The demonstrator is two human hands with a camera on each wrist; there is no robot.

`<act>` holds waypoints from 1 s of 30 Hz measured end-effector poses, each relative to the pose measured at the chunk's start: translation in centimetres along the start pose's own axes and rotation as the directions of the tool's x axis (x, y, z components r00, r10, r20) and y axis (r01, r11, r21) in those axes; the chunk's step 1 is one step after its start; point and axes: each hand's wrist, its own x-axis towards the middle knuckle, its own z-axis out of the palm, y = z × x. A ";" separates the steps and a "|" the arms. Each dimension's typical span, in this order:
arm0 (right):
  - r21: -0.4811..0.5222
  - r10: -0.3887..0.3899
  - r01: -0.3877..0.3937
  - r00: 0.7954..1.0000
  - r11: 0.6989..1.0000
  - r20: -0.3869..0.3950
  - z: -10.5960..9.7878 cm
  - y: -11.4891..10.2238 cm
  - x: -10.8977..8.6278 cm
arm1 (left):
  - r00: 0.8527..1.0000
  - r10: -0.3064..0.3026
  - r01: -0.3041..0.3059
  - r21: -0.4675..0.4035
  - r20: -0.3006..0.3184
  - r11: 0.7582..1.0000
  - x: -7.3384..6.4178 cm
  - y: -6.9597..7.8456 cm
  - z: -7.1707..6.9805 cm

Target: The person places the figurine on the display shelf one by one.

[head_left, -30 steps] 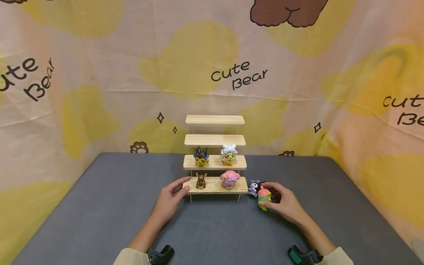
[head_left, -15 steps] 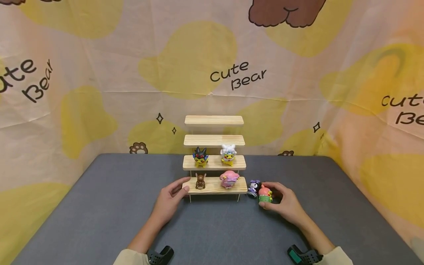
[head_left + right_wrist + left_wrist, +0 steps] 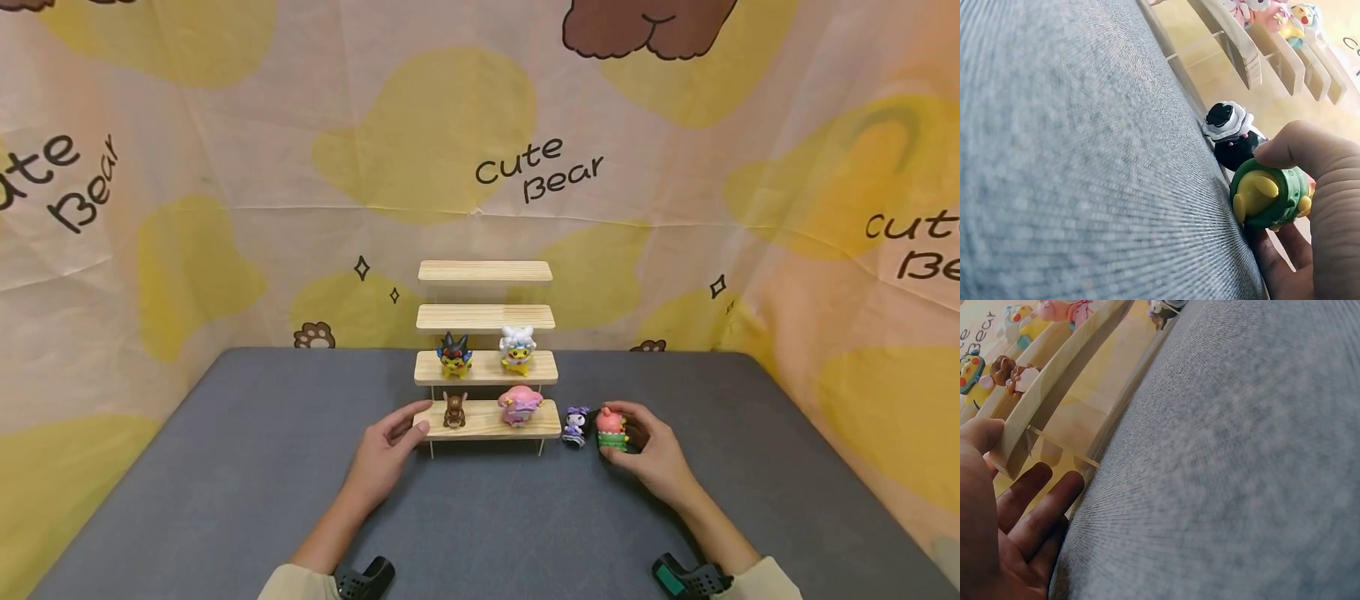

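My left hand (image 3: 386,454) holds the left end of the lowest board of a tiered wooden display stand (image 3: 487,430); in the left wrist view the thumb (image 3: 984,432) lies against the board end and other fingers extend below it. My right hand (image 3: 651,450) grips a pink-and-green figurine (image 3: 611,429) between thumb and fingers, close to the tabletop. In the right wrist view its green base and yellow feet (image 3: 1257,192) face the camera. Just left of it is a purple, white and black figurine (image 3: 575,427), beside the stand on the table.
On the lowest board stand a brown figurine (image 3: 454,410) and a pink one (image 3: 520,406). The board above bears a dark-hooded yellow figurine (image 3: 454,356) and a white-hooded one (image 3: 517,350). A grey cloth covers the table (image 3: 487,525); a patterned backdrop (image 3: 427,125) hangs behind.
My right hand has shifted the pink-and-green figurine slightly right and back, away from the purple one, and it has become more upright. My left hand stays at the stand.
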 end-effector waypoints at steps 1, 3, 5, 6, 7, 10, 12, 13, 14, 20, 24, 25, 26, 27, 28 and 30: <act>0.004 0.006 -0.006 1.000 1.000 0.002 0.0 0.0 0.0 | 1.000 0.001 -0.001 0.001 0.002 1.000 0.0 0.0 0.0; 0.004 0.015 -0.015 1.000 1.000 0.006 -0.1 0.0 0.0 | 1.000 0.000 0.000 0.002 0.003 1.000 0.0 0.1 0.0; 0.001 0.025 -0.025 1.000 1.000 0.005 -0.1 -0.1 0.0 | 1.000 0.001 -0.001 0.005 0.004 1.000 0.0 0.0 -0.1; 0.005 0.028 -0.028 1.000 1.000 0.000 -0.1 -0.1 0.1 | 1.000 0.001 -0.001 0.005 0.004 1.000 0.0 0.0 -0.1; 0.011 0.029 -0.029 1.000 1.000 -0.005 -0.1 -0.2 0.1 | 1.000 -0.001 0.001 0.006 0.004 1.000 0.0 0.0 -0.1; 0.052 0.020 -0.018 1.000 0.998 -0.024 0.0 -0.1 0.1 | 1.000 -0.008 0.008 0.006 0.000 1.000 0.0 -0.1 -0.1; 0.079 0.006 -0.003 0.999 0.997 -0.034 0.1 0.0 0.1 | 1.000 -0.015 0.015 0.006 -0.003 1.000 -0.1 -0.1 -0.1; 0.090 0.000 0.003 0.999 0.996 -0.038 0.2 0.0 0.1 | 1.000 -0.019 0.019 0.008 -0.004 1.000 -0.1 -0.1 0.0; 0.103 -0.003 0.007 0.999 0.995 -0.042 0.2 0.0 0.0 | 1.000 -0.021 0.022 0.009 -0.005 1.000 -0.2 0.0 0.0; 0.108 0.022 -0.017 0.999 0.994 -0.045 0.2 0.1 0.0 | 1.000 -0.027 0.027 0.003 -0.004 1.000 -0.2 0.0 0.0; 0.101 0.034 -0.032 0.999 0.994 -0.021 0.1 0.0 0.1 | 1.000 -0.025 0.025 -0.004 0.002 1.000 -0.1 0.1 0.0; 0.100 0.037 -0.035 0.999 0.994 -0.019 0.1 0.0 0.1 | 1.000 -0.025 0.025 -0.005 0.003 1.000 -0.1 0.1 0.0; 0.097 0.039 -0.037 0.999 0.995 -0.018 0.1 0.0 0.1 | 1.000 -0.027 0.027 -0.005 0.004 1.000 -0.1 0.1 0.0; 0.091 0.043 -0.041 0.999 0.995 -0.018 0.1 0.0 0.1 | 1.000 -0.026 0.026 -0.005 0.004 1.000 0.0 0.1 0.0; 0.087 0.048 -0.046 0.999 0.995 -0.019 0.1 0.0 0.1 | 1.000 -0.028 0.028 -0.007 0.005 1.000 0.0 0.1 0.0; 0.088 0.058 -0.056 0.998 0.995 -0.025 0.1 0.0 0.1 | 1.000 -0.031 0.031 -0.008 0.005 0.999 0.0 0.2 0.0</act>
